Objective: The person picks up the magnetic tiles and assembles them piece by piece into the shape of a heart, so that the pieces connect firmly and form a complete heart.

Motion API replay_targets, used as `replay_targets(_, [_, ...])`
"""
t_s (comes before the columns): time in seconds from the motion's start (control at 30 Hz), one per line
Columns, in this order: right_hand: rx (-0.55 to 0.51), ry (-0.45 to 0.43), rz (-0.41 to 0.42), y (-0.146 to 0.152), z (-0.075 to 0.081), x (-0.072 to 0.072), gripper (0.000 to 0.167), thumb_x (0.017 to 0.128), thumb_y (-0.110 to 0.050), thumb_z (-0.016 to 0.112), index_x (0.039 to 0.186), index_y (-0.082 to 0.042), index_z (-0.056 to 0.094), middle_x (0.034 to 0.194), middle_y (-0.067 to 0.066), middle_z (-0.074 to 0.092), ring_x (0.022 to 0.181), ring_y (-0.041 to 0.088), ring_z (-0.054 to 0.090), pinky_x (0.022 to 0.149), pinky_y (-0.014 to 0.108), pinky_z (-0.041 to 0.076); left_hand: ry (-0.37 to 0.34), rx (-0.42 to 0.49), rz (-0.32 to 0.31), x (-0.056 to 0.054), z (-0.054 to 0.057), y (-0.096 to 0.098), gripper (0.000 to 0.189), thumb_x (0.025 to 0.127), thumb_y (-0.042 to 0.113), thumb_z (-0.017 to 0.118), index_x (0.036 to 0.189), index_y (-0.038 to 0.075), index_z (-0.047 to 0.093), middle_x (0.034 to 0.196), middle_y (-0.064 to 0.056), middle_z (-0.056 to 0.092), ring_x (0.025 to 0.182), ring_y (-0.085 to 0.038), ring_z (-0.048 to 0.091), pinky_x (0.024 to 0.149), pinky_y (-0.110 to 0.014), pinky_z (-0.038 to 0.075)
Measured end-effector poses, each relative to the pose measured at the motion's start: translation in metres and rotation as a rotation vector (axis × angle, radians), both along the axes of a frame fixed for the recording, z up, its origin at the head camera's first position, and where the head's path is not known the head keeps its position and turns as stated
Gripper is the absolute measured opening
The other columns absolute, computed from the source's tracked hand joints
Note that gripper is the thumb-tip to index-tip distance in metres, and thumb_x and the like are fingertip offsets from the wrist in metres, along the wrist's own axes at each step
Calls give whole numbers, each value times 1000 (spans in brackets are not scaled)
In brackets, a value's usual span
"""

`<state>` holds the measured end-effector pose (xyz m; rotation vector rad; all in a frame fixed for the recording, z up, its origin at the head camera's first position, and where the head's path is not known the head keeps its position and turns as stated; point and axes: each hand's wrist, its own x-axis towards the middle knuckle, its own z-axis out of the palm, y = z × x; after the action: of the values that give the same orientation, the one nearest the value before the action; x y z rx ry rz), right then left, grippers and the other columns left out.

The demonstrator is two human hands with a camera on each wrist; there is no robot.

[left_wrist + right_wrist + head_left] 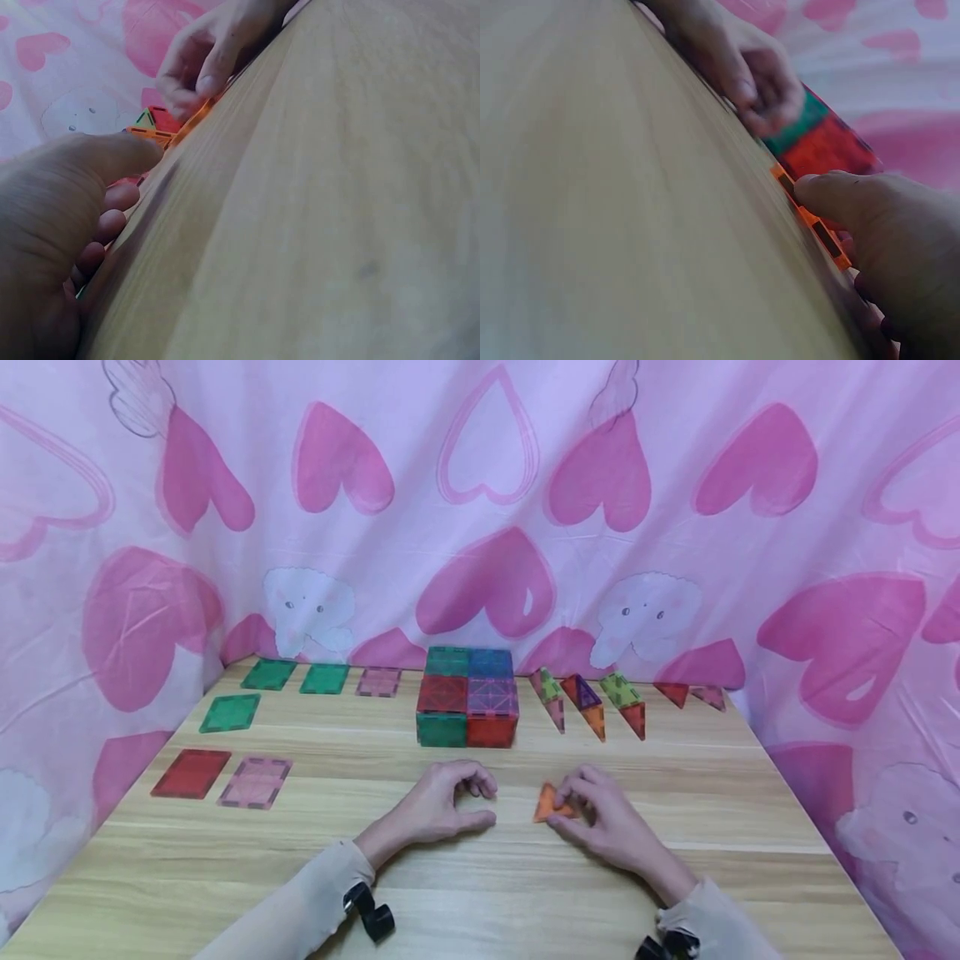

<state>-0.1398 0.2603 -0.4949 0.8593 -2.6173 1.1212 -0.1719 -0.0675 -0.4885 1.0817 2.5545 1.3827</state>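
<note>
My right hand (611, 822) pinches an orange triangular magnetic tile (545, 803) between thumb and fingers, low over the wooden table. In the right wrist view, the thumb lies against the orange tile (826, 238), whose edge shows dark magnet strips. Left of it, my left hand (442, 802) rests on the table with loosely curved fingers and nothing in them, its thumb pointing toward the tile. Behind both hands stands a box built of square magnetic tiles (442, 695), coloured green, blue, red, purple and orange-red.
Green tiles (230, 713), a red square tile (191, 774) and pink square tiles (255, 782) lie at the left. Back right are several triangular tiles in green, pink, purple, orange and red (632, 718). A pink heart-patterned curtain (480, 468) hangs behind the table (495, 893).
</note>
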Motion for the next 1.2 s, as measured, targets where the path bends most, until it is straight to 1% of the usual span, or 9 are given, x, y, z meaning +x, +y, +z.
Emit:
replay_targets(0.2, [27, -33, 81, -36, 3, -1, 19, 96, -27, 90, 106, -31, 74, 115, -14, 64, 100, 11, 57, 85, 33, 50, -1, -25, 18, 1, -2, 1, 44, 88, 35, 97, 124, 20, 76, 116, 10, 74, 106, -9, 66, 95, -31, 56])
replay_targets(0.33, [13, -48, 136, -44, 4, 1, 18, 100, -24, 86, 112, -33, 77, 122, -15, 64, 110, 10, 60, 94, 37, 52, 10, -54, 23, 2, -1, 1, 53, 87, 39, 97, 132, 21, 75, 122, 11, 71, 111, -8, 64, 99, -32, 56])
replay_targets(0.43, [-74, -62, 165, -42, 4, 1, 17, 103, -18, 81, 115, -29, 79, 122, -10, 68, 108, 13, 63, 92, 36, 54, 17, -75, 22, 2, 0, 2, 57, 87, 40, 97, 135, 21, 73, 126, 12, 70, 114, -8, 63, 102, -33, 55])
replay_targets(0.53, [-221, -71, 169, -34, 4, 0, 16, 105, -7, 76, 115, -19, 80, 117, -1, 72, 102, 17, 67, 87, 31, 57, 28, -88, 22, 3, 1, 3, 57, 90, 42, 94, 138, 19, 73, 130, 10, 69, 118, -10, 63, 105, -37, 55])
replay_targets(0.63, [-369, -16, 135, -22, 3, -4, 22, 102, 9, 69, 110, -9, 78, 106, 8, 75, 95, 17, 68, 83, 25, 56, 34, -118, 30, 5, 1, 5, 57, 94, 44, 90, 142, 19, 72, 135, 8, 68, 126, -13, 61, 112, -44, 52])
replay_targets(0.8, [-529, 120, -7, 3, 4, -12, 24, 96, 21, 60, 101, 2, 74, 88, 19, 70, 80, 17, 66, 74, 20, 54, 36, -197, 30, 7, 2, 7, 61, 100, 44, 84, 153, 19, 67, 144, 2, 61, 140, -18, 52, 121, -51, 45])
replay_targets(0.93, [-541, 193, -199, 33, 5, -24, 23, 94, 22, 58, 97, 5, 74, 80, 19, 68, 72, 11, 65, 69, 17, 54, 58, -236, 5, 7, 4, 7, 61, 102, 45, 82, 155, 20, 67, 145, 0, 57, 140, -20, 48, 122, -52, 42])
replay_targets(1.1, [-543, 235, -480, 77, 6, -48, 20, 95, 19, 61, 95, 8, 77, 74, 18, 69, 63, 7, 63, 60, 13, 49, 64, -197, -25, 5, 5, 6, 45, 101, 43, 82, 141, 23, 73, 140, 4, 57, 137, -17, 47, 122, -52, 41])
replay_targets(1.2, [-504, 228, -629, 104, 4, -64, 17, 97, 13, 64, 97, 5, 78, 74, 7, 71, 63, 4, 62, 58, 12, 46, 72, -177, -33, 4, 4, 4, 43, 100, 40, 84, 138, 23, 72, 141, 6, 59, 138, -16, 48, 122, -51, 42])
